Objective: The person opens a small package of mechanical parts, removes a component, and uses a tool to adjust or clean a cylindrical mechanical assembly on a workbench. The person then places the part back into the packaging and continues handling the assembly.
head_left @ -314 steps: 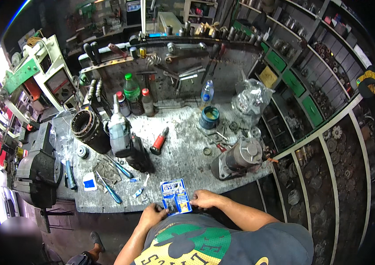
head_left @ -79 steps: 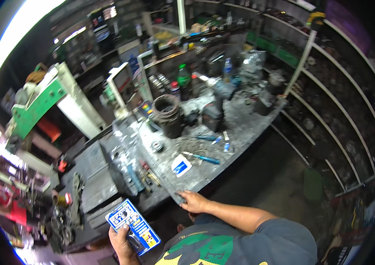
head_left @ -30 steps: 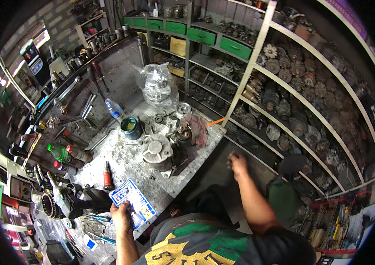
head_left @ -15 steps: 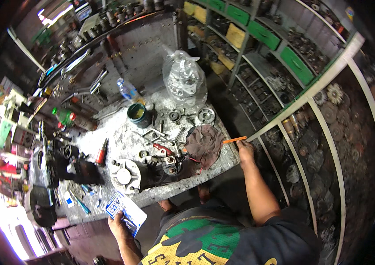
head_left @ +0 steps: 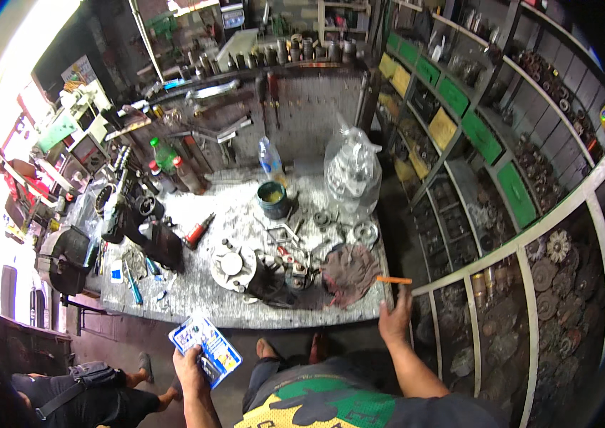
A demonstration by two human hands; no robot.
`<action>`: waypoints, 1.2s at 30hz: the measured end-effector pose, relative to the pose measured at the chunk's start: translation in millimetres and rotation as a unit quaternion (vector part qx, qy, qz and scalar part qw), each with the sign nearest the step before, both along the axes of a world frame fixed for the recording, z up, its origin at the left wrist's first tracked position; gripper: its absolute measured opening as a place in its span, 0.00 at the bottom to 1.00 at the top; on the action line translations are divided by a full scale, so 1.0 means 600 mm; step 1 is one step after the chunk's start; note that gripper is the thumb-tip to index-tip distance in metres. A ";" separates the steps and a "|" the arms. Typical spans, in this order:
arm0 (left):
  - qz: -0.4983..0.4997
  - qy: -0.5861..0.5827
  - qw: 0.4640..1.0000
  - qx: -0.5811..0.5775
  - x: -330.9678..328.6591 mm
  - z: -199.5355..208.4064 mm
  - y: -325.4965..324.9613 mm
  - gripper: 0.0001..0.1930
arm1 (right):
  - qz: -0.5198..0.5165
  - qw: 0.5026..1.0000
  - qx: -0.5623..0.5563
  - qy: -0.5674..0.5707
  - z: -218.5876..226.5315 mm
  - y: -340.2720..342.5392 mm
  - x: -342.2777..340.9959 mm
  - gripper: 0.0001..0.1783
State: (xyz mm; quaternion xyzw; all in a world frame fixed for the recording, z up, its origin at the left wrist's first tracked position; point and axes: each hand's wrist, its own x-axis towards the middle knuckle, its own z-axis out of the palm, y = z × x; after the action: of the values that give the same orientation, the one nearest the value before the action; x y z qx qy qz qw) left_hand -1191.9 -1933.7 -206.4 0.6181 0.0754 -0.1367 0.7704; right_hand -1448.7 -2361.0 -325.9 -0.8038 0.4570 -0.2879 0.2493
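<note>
My left hand (head_left: 190, 367) grips a blue-and-white carded package (head_left: 207, 351) in front of the bench edge, thumb on its face. At the bench's right corner, my right hand (head_left: 396, 319) has its fingertips at the end of a thin orange strip (head_left: 394, 280); its exact kind is unclear. Beside the strip lies a crumpled reddish-brown rag (head_left: 350, 274). Left of the rag sits a motor with a round metal end housing (head_left: 233, 268). Loose wrenches and small metal parts (head_left: 285, 235) lie behind it, near a dark open tin (head_left: 272, 200).
A bagged metal part (head_left: 353, 171) stands at the back right of the bench (head_left: 302, 318). Bottles (head_left: 164, 155) and a red-handled tool (head_left: 199, 232) are on the left. Shelves with green drawers (head_left: 483, 137) line the right. Another person (head_left: 103, 392) is at lower left.
The view has swung left and up, so the bench appears farther right. The package is tilted differently in my left hand. Another person has come into view at lower left.
</note>
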 end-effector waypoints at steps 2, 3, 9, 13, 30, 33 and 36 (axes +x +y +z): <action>0.009 0.014 1.000 0.014 -0.012 -0.006 0.007 0.22 | 0.128 0.990 -0.055 -0.009 0.035 0.000 0.024 0.44; 0.010 0.016 1.000 0.011 -0.015 -0.010 0.010 0.21 | 0.166 0.985 -0.038 -0.025 0.045 0.000 0.051 0.44; 0.020 -0.017 0.999 -0.037 -0.016 -0.039 0.040 0.20 | 0.209 0.959 -0.065 0.182 0.048 -0.013 0.175 0.27; 0.016 -0.020 0.999 -0.021 -0.009 -0.059 0.074 0.23 | 0.199 0.971 -0.038 0.123 0.042 -0.045 0.208 0.11; 0.058 0.004 0.996 -0.066 0.062 -0.050 0.163 0.17 | 0.233 0.961 -0.023 0.148 0.043 0.101 0.168 0.14; 0.079 0.005 0.995 -0.064 0.068 -0.059 0.191 0.16 | 0.352 0.887 0.096 0.282 0.032 0.178 0.136 0.20; 0.097 0.017 0.993 -0.062 0.067 -0.059 0.216 0.16 | 0.464 0.815 0.123 0.325 0.022 0.229 0.144 0.20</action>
State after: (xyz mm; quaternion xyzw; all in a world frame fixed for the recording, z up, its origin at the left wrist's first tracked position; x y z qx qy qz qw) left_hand -1151.6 -1803.8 -241.8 0.5565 0.1395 -0.0762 0.8155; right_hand -1362.3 -2223.6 -312.9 -0.9300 0.1162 0.1985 0.2865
